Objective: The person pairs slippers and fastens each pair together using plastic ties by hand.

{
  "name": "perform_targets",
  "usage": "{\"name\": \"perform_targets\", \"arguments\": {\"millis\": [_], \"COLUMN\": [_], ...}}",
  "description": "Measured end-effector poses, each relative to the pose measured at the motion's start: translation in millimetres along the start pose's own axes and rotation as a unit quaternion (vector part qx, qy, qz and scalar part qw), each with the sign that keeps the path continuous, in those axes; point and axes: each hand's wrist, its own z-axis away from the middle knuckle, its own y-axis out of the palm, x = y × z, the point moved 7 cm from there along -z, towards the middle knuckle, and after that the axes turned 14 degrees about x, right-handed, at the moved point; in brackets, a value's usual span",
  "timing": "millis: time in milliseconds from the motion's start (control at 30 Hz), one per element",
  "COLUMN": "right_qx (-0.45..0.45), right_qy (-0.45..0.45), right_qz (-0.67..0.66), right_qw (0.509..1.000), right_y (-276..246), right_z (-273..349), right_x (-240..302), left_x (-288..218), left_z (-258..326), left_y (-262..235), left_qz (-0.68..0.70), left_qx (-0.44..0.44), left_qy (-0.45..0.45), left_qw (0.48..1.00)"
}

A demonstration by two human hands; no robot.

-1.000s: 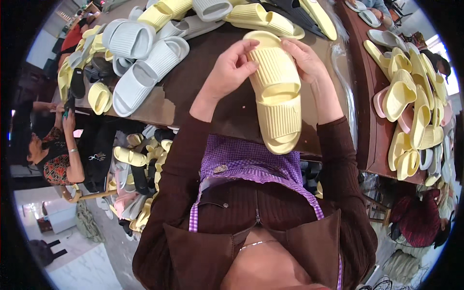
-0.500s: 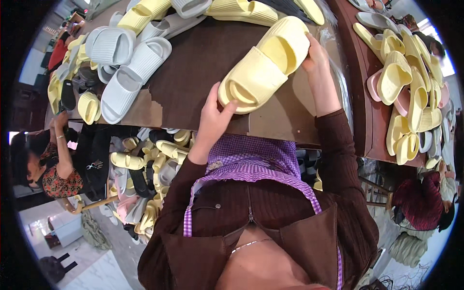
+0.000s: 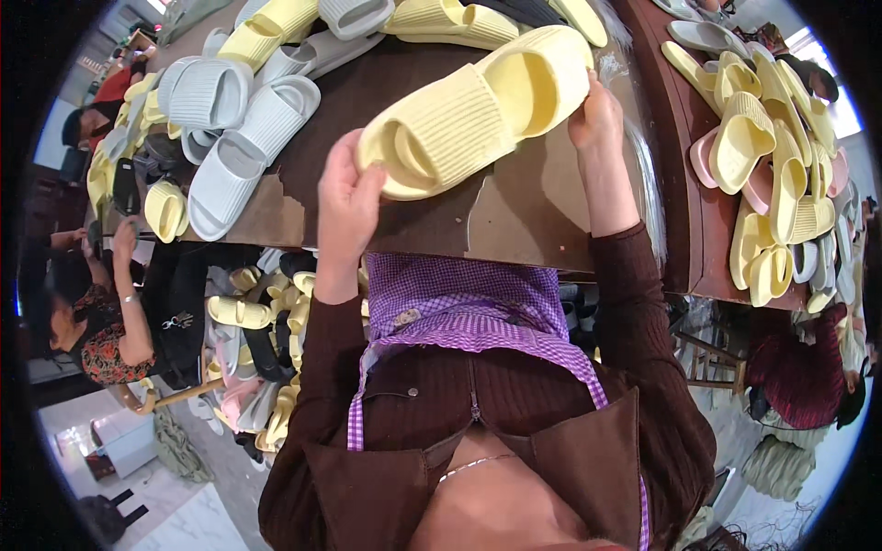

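A pale yellow slide slipper with a ribbed strap is held up between both hands above the brown table. My left hand grips its open-toe end, thumb on top near the rim. At the heel end, my right hand is closed on the edge, its fingers partly hidden behind the sole. The slipper lies tilted, heel higher to the right. Left of it on the table, a light grey slipper rests near the front edge, nearest to my left hand.
Grey and yellow slippers line the back of the brown table. To the right, another table carries a pile of yellow, pink and grey slippers. More slippers are heaped below left. Other people sit at both sides.
The yellow slipper has turned flatter, its toe end swinging left and slightly up with my left hand. My right hand keeps hold of the heel.
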Motion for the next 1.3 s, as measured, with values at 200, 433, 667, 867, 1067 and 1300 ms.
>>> {"name": "perform_targets", "arguments": {"millis": [200,433,667,867,1067,1300], "right_qx": [-0.006,0.179,0.136,0.015,-0.070,-0.071], "right_qy": [-0.029,0.138,-0.145,-0.176,-0.119,-0.107], "right_qz": [-0.104,0.131,0.461,0.633,0.791,0.837], "right_qw": [0.994,0.965,0.865,0.754,0.595,0.531], "right_y": [-54.6,5.7,57.5,-27.9,-75.4,-81.5], "right_z": [-25.3,-21.7,4.1,-5.9,-8.3,-7.7], "right_x": [57.1,61.6,24.1,71.8,73.3,65.2], "left_x": [-35.8,-45.3,-1.1,33.8,22.5,-9.5], "left_z": [13.7,-78.8,-164.8,-115.6,-90.2,-84.5], "left_y": [-82.1,-78.6,-16.3,-21.0,8.7,49.7], "left_qz": [0.002,-0.148,-0.370,-0.243,-0.239,-0.233], "left_qx": [-0.108,0.096,0.035,-0.068,-0.083,-0.047], "left_qy": [0.028,-0.006,0.084,0.088,0.127,0.159], "left_qw": [0.994,0.984,0.924,0.964,0.959,0.958]}}
